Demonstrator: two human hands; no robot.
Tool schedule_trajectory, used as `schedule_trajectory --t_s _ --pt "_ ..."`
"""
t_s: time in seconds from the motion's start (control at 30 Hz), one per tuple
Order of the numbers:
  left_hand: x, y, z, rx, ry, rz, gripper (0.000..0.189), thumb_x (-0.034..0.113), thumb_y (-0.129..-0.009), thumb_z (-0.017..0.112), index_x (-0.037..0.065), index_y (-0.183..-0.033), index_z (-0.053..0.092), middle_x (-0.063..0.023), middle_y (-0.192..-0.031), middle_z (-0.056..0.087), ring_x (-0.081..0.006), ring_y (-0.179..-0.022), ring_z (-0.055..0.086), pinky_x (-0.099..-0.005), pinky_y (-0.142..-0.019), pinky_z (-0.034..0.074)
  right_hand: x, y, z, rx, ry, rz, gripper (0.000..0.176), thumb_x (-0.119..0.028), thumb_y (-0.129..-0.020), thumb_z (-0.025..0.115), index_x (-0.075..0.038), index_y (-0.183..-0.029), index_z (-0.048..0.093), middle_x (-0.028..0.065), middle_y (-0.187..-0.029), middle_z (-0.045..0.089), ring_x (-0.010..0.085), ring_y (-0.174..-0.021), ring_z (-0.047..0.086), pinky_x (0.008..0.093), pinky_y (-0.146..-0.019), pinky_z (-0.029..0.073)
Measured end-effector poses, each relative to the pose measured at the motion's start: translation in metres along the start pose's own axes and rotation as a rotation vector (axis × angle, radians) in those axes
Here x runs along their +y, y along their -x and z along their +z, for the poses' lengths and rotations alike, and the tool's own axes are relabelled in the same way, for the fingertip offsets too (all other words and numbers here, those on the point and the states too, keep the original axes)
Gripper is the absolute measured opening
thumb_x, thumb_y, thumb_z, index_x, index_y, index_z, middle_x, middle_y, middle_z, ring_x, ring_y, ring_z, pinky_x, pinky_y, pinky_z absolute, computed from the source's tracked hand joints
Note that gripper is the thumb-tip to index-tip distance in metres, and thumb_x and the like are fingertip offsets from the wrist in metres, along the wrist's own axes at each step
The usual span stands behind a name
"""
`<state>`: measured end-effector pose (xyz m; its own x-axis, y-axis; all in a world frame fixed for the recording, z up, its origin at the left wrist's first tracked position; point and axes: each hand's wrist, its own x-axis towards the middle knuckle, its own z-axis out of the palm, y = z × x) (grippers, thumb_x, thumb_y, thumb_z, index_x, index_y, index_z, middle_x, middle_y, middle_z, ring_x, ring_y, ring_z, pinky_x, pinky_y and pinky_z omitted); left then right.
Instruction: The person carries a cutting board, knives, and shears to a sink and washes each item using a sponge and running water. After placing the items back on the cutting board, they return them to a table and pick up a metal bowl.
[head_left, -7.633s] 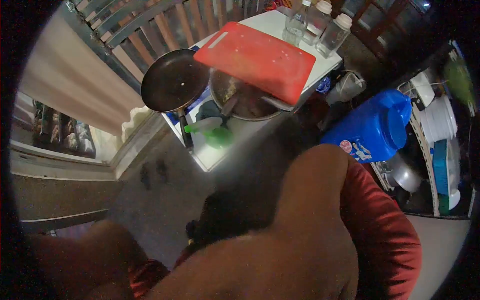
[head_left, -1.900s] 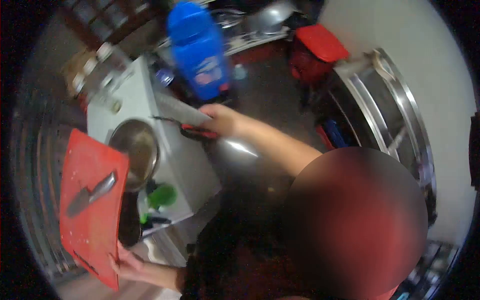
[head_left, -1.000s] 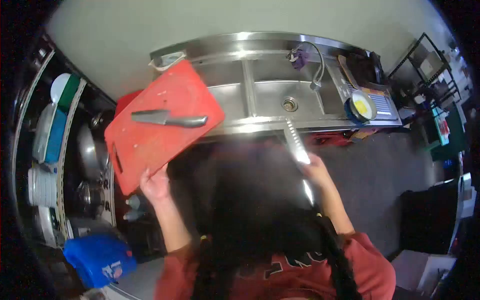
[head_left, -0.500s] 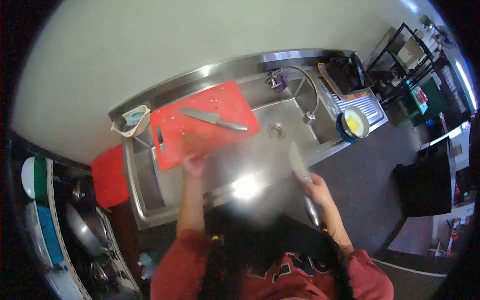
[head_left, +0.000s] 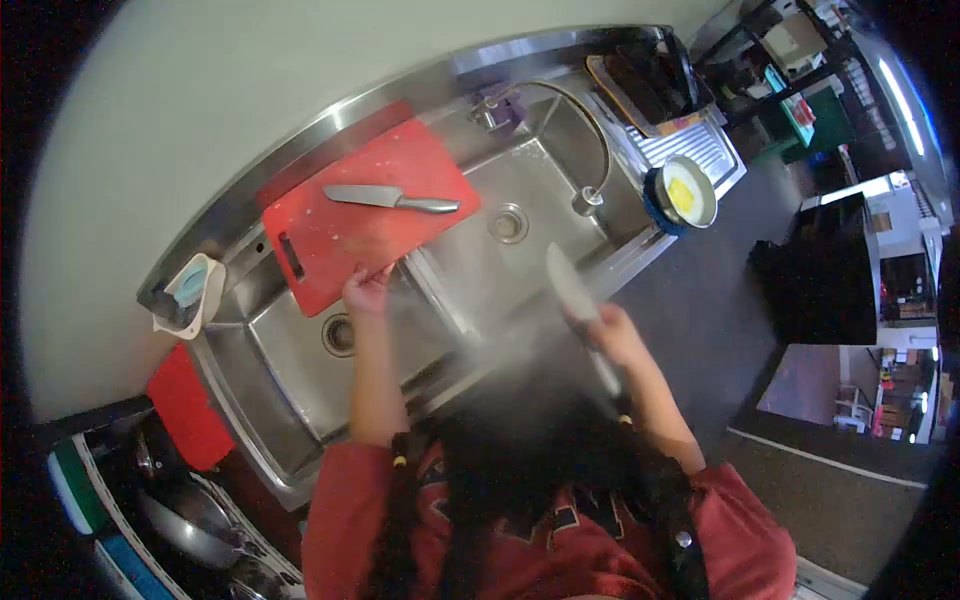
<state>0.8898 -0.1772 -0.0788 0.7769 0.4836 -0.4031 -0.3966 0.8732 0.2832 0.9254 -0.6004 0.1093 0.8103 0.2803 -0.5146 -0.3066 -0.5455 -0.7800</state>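
Observation:
My left hand (head_left: pixel 368 292) is at the near edge of the red cutting board (head_left: pixel 340 250), its fingers closed on that edge and partly blurred. On the board lies a knife with a metal handle (head_left: pixel 428 205), its blade pointing left, among small light scraps. In my right hand (head_left: pixel 612 335) is a second knife (head_left: pixel 570 285), held in front of the sink with its pale blade pointing up and away from me. Motion blurs this knife. The board spans part of the left basin of the steel sink (head_left: pixel 450 290).
A curved faucet (head_left: pixel 590 190) reaches over the right basin. To its right are a pan with yellow and white contents (head_left: pixel 690 190) and dark trays (head_left: pixel 640 90). A white basket (head_left: pixel 205 300) stands at the left, above a red panel (head_left: pixel 190 410). Shelves hold metal pans (head_left: pixel 190 530).
The view has shifted and turned. The board sits farther back, and the left basin's drain now shows. My left hand has moved to the board's near edge; my right hand still holds its knife.

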Motion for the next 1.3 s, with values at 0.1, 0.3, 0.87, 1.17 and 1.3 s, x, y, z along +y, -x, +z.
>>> schedule_trajectory --t_s 0.1,0.3,0.87,1.17,1.3 --pt "-0.01 -0.003 0.0 -0.001 -0.082 0.019 0.056 0.0 -0.073 0.043 0.001 -0.129 0.041 -0.0169 -0.13 0.049 -0.0373 -0.12 0.048 -0.0595 -0.097 0.042 0.001 -0.018 -0.022 -0.036 -0.029 0.068 0.027 -0.019 -0.083 0.056 -0.007 -0.104 0.068 -0.0061 -0.068 0.053 0.0061 -0.06 0.046 0.0229 -0.055 0.038" --pt "-0.023 -0.05 -0.071 0.18 -0.167 0.168 0.037 -0.001 -0.071 0.057 0.005 -0.107 0.054 -0.0099 -0.11 0.06 -0.0287 -0.097 0.06 -0.0451 -0.09 0.05 0.032 -0.085 -0.088 -0.191 0.07 0.061 0.034 -0.011 -0.079 0.053 -0.006 -0.11 0.065 -0.0045 -0.071 0.053 0.0052 -0.059 0.042 0.0234 -0.053 0.034" --pt "-0.269 -0.031 0.177 0.232 -1.639 0.897 0.032 0.019 -0.087 0.063 -0.001 -0.108 0.051 -0.0129 -0.105 0.052 -0.0239 -0.1 0.05 -0.034 -0.091 0.039 0.085 -0.339 -0.203 -0.149 0.402 -0.096 0.04 -0.027 -0.077 0.06 -0.001 -0.107 0.06 0.0241 -0.098 0.064 0.041 -0.095 0.061 0.0462 -0.082 0.047" --pt "-0.344 -0.2 0.225 0.18 -1.327 0.701 0.05 0.023 -0.089 0.056 -0.003 -0.129 0.04 -0.0188 -0.114 0.049 -0.0257 -0.104 0.052 -0.0374 -0.093 0.041 0.076 -0.438 -0.12 -0.03 0.627 -0.091 0.029 -0.021 -0.083 0.054 -0.005 -0.108 0.053 0.0226 -0.092 0.064 0.0391 -0.088 0.062 0.0494 -0.076 0.048" --pt "-0.344 -0.194 0.232 0.255 -1.581 0.935 0.035 0.028 -0.094 0.044 0.001 -0.115 0.051 -0.009 -0.095 0.057 -0.0222 -0.092 0.055 -0.0359 -0.082 0.043 0.123 -0.476 -0.095 0.086 0.582 -0.161 0.029 -0.02 -0.085 0.052 -0.005 -0.11 0.052 0.0227 -0.094 0.063 0.0398 -0.089 0.062 0.0501 -0.077 0.048"
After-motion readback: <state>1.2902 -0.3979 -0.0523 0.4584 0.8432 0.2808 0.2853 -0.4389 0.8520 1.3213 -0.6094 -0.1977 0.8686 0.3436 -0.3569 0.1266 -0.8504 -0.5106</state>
